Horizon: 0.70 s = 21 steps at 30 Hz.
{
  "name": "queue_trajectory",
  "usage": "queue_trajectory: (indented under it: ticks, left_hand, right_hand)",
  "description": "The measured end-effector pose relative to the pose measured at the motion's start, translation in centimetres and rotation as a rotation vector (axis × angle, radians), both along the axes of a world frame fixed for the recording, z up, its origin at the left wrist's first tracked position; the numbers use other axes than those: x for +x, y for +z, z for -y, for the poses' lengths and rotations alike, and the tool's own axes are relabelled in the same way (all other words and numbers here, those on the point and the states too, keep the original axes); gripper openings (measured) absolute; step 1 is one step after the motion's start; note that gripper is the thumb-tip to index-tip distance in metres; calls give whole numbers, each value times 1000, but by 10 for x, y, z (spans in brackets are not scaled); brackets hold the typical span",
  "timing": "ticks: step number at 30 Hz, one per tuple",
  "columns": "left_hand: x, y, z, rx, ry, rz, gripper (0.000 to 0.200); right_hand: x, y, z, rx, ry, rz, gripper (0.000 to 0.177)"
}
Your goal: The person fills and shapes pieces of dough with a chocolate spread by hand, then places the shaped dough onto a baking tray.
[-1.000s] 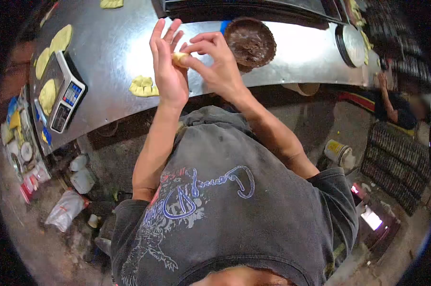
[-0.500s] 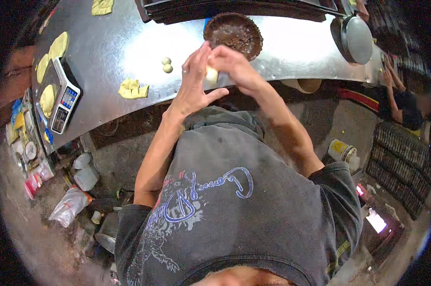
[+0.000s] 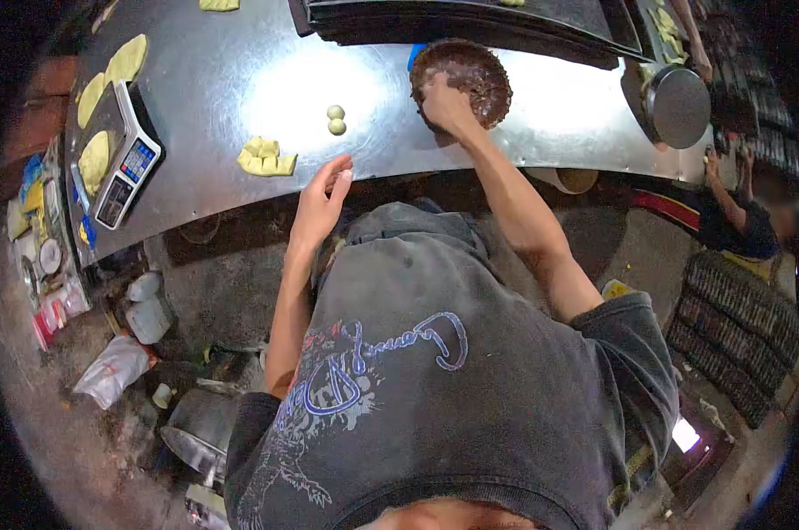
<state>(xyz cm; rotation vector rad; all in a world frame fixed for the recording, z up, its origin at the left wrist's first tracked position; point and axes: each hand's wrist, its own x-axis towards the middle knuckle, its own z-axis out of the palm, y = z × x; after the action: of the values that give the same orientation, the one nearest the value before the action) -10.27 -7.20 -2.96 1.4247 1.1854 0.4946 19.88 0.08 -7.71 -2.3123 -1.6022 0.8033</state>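
Note:
My right hand (image 3: 446, 103) reaches into a round bowl (image 3: 420, 62) of dark brown, lumpy filling (image 3: 483, 84). Its fingers are curled down into the filling, the tips partly hidden. Just off the table's front edge is my left hand (image 3: 320, 201), cupped with the fingers bent together and the thumb alongside; its palm is turned from view, so what it holds cannot be made out. Beyond it on the metal table (image 3: 214, 190) lie two small pale dough balls (image 3: 336, 119), touching. To their left sits a cut clump of yellowish dough (image 3: 265, 159).
A digital scale (image 3: 126, 168) with dough on it stands at the left, with flat dough pieces (image 3: 126, 60) behind. Stacked dark trays (image 3: 470, 26) fill the back. A round metal lid or pan (image 3: 679, 106) is at the right, near another person's arm (image 3: 726, 190).
My hands have parted. The right one has gone into the bowl of filling; the left has drawn back and down to the left. The pale dough piece between them is out of sight.

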Motion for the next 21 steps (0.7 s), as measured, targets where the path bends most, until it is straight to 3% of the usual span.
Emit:
queue_trajectory:
  ticks: [4, 8, 11, 12, 15, 19, 21]
  left_hand:
    - [-5, 5, -20, 49, -34, 48, 42]
    - [-5, 18, -42, 51, -99, 99, 42]
    - [1, 20, -54, 35, -172, 136, 43]
    - [5, 20, -57, 38, -197, 137, 43]
    - [12, 23, -63, 46, -270, 160, 43]
    - [14, 29, -67, 67, -315, 159, 43]
    - [10, 27, -66, 64, -299, 162, 42]
  right_hand:
    - [-11, 9, -11, -76, -162, -62, 59]
    - [25, -56, -31, -14, -194, -44, 56]
    - [32, -10, -26, 30, -114, -223, 51]
    - [43, 2, -33, -223, -182, -362, 40]
    - [47, 38, -17, -26, -406, -624, 31]
    - [97, 20, -16, 246, -433, -387, 28]
    - [110, 23, -15, 259, -384, -98, 31]
